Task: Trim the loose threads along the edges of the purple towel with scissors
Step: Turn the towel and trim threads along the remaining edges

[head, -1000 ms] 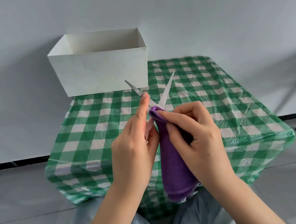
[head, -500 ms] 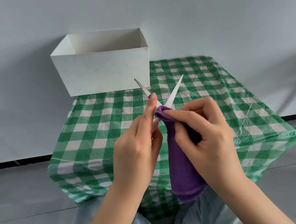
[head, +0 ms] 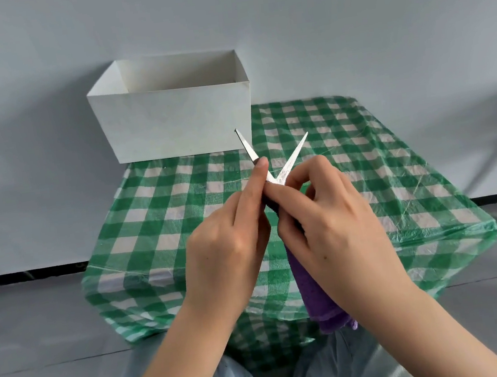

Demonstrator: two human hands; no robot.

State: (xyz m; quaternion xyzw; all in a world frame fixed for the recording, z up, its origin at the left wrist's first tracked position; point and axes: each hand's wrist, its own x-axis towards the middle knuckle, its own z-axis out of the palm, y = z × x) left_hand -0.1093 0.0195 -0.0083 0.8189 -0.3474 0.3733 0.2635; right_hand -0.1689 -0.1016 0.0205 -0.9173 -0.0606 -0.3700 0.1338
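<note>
Trimming mid-task: left hand [head: 226, 248] worked spread scissors [head: 279, 165]; right hand [head: 335, 233] pinched the bunched towel [head: 318, 299]. Edges left undone couldn't be judged.

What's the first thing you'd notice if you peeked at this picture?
The shiny scissors, blades spread in a V, poke up from between two hands in the middle. The right hand grips a rolled purple towel that hangs down toward the lap, while the left hand meets it at the blades. Behind them sits a white box on a green checked tablecloth.
</note>
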